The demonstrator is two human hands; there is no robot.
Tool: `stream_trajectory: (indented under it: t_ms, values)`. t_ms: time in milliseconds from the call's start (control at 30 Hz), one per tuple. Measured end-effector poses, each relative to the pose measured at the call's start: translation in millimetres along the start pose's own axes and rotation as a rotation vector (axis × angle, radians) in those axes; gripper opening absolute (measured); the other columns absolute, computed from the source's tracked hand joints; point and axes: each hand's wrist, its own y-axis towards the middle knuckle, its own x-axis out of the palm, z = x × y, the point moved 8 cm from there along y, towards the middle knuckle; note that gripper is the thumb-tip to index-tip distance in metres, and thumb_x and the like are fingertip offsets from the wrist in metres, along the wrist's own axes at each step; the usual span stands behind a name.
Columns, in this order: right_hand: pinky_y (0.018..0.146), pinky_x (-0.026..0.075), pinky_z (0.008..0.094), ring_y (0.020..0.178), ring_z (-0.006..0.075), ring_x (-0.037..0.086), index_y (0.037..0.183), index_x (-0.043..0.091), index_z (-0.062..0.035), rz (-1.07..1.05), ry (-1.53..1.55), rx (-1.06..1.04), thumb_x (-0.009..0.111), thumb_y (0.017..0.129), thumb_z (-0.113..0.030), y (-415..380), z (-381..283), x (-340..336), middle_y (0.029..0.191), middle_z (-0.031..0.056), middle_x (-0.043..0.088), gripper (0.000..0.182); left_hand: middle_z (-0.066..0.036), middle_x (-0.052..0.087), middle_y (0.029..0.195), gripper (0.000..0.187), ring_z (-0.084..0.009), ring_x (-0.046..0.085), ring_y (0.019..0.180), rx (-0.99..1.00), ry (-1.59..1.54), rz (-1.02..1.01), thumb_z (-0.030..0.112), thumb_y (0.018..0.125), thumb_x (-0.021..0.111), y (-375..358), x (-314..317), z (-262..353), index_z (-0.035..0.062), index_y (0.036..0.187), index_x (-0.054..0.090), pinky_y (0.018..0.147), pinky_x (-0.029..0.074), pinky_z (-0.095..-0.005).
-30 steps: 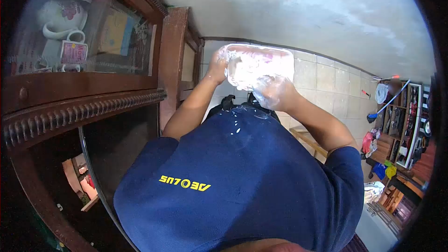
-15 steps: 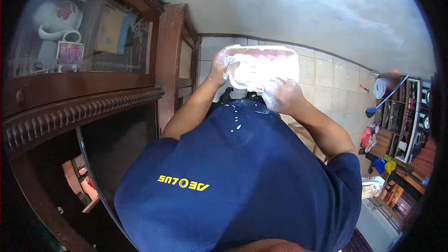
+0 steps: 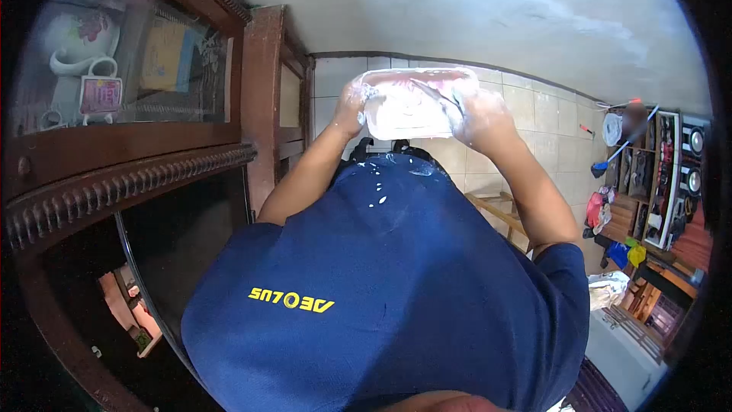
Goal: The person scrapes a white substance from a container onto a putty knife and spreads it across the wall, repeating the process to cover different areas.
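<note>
A clear-sided tub (image 3: pixel 419 71), its rim smeared, holds glaring white stuff (image 3: pixel 404 111), pinkish along the far wall. It sits between both hands: the left hand (image 3: pixel 351 109) grips one end; the coated right hand (image 3: pixel 489 120) is at the other, its grasp impossible to tell. Beyond, a glass-fronted cabinet (image 3: pixel 130 151) holds a flowered white pot (image 3: pixel 85 37) and a mug (image 3: pixel 100 96).

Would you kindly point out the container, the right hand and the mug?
Container (image 3: pixel 438 75), head view: far inner wall.
Right hand (image 3: pixel 485 115), head view: back of hand.
Mug (image 3: pixel 101 97), head view: pink label.
</note>
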Motion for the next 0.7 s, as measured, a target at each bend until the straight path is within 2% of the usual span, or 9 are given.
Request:
stream_trajectory:
  t_ms: [133,200,233,300,333,400,467,567,700]
  values:
    - [0.067,0.047,0.0454,0.072,0.0382,0.059,0.097,0.054,-0.0020,-0.059,-0.021,0.187,0.058,0.069,-0.010,1.5,8.5,5.3,0.079,0.0214,0.060,0.029,-0.009,0.061,0.095,0.030,-0.0165,0.058,0.087,0.035,0.148,0.056,0.012,0.075,0.055,-0.2,-13.1,-12.4,-0.0016,0.102,0.058,0.077,0.046,-0.0279]
    - [0.069,0.046,0.0467,0.075,0.0403,0.057,0.095,0.052,-0.0016,0.016,0.028,0.233,0.058,0.070,-0.010,-6.0,16.9,13.0,0.078,0.0228,0.059,0.027,-0.009,0.061,0.094,0.027,-0.0174,0.058,0.086,0.206,0.559,0.088,0.010,0.075,0.053,-2.8,-10.4,-4.3,-0.0017,0.098,0.060,0.077,0.046,-0.0281]
    - [0.069,0.046,0.0467,0.075,0.0403,0.057,0.095,0.052,-0.0016,0.016,0.026,0.230,0.058,0.070,-0.010,-5.4,17.5,17.3,0.078,0.0228,0.059,0.027,-0.009,0.061,0.094,0.027,-0.0174,0.058,0.086,0.209,0.557,0.090,0.010,0.075,0.053,-2.6,-10.4,-7.1,-0.0017,0.098,0.060,0.077,0.046,-0.0281]
    - [0.069,0.046,0.0464,0.076,0.0406,0.056,0.094,0.051,-0.0015,0.069,0.148,0.220,0.059,0.069,-0.011,-4.2,14.7,24.0,0.078,0.0229,0.058,0.028,-0.011,0.062,0.094,0.026,-0.0186,0.059,0.087,0.089,0.175,0.095,0.009,0.073,0.053,-5.8,-6.0,-6.0,-0.0025,0.095,0.061,0.077,0.047,-0.0289]
    - [0.070,0.045,0.0467,0.076,0.0406,0.056,0.098,0.051,-0.0028,0.037,0.142,0.221,0.060,0.070,-0.013,-6.7,19.4,32.9,0.079,0.0226,0.058,0.031,-0.011,0.062,0.094,0.026,-0.0186,0.059,0.087,0.088,0.175,0.100,0.009,0.073,0.053,-6.6,-7.3,-5.9,-0.0025,0.095,0.061,0.077,0.047,-0.0289]
    - [0.070,0.045,0.0468,0.077,0.0407,0.056,0.098,0.051,-0.0026,0.017,0.113,0.237,0.060,0.071,-0.014,-8.5,17.9,35.8,0.080,0.0224,0.058,0.031,-0.015,0.058,0.107,0.032,-0.0215,0.057,0.096,-0.024,0.041,0.046,0.007,0.075,0.054,-8.5,-7.4,-15.9,-0.0033,0.105,0.055,0.083,0.047,-0.0320]
    - [0.069,0.045,0.0473,0.078,0.0413,0.056,0.094,0.053,-0.0012,0.059,0.126,0.300,0.060,0.074,-0.019,-12.1,13.3,29.4,0.081,0.0225,0.058,0.028,-0.015,0.058,0.106,0.032,-0.0218,0.057,0.095,-0.013,0.068,0.053,0.007,0.075,0.055,-11.3,-9.2,-16.1,-0.0031,0.106,0.055,0.083,0.048,-0.0324]
    - [0.068,0.044,0.0475,0.077,0.0418,0.055,0.091,0.054,0.0002,0.068,0.169,0.254,0.060,0.076,-0.021,-12.2,25.0,52.0,0.081,0.0227,0.058,0.027,-0.014,0.059,0.102,0.031,-0.0210,0.059,0.090,0.016,0.110,0.074,0.008,0.075,0.055,-12.8,-12.3,-19.4,-0.0030,0.104,0.056,0.079,0.049,-0.0315]
    - [0.070,0.043,0.0476,0.080,0.0412,0.054,0.089,0.054,0.0008,-0.046,0.307,0.309,0.061,0.075,-0.023,-14.3,27.7,71.6,0.081,0.0233,0.058,0.028,-0.012,0.062,0.094,0.028,-0.0191,0.061,0.082,0.011,0.077,0.129,0.009,0.073,0.053,-15.7,-12.0,-16.2,-0.0030,0.098,0.058,0.073,0.050,-0.0295]
